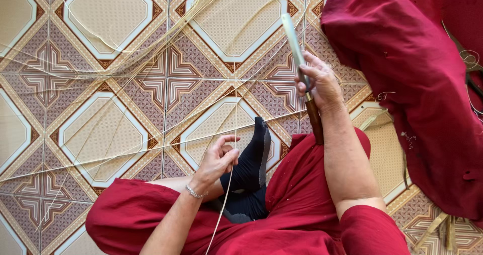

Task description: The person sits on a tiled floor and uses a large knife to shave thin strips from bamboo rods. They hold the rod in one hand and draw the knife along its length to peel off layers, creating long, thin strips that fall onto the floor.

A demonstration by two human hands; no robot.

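Over the patterned tile floor (100, 84), the left hand (220, 157) pinches a thin pale straw strand (224, 194) that runs nearly upright, beside a black-socked foot (253, 159); further right, the right hand (317, 81) grips a knife (301, 71) by its wooden handle, blade pointing up and slightly left

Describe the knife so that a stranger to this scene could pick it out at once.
Start at the patterned tile floor, then find the seated person in red clothes and follow the raised right hand. It grips a knife with a long pale blade and brown wooden handle. It is the only rigid, thick tool among thin straw strands.
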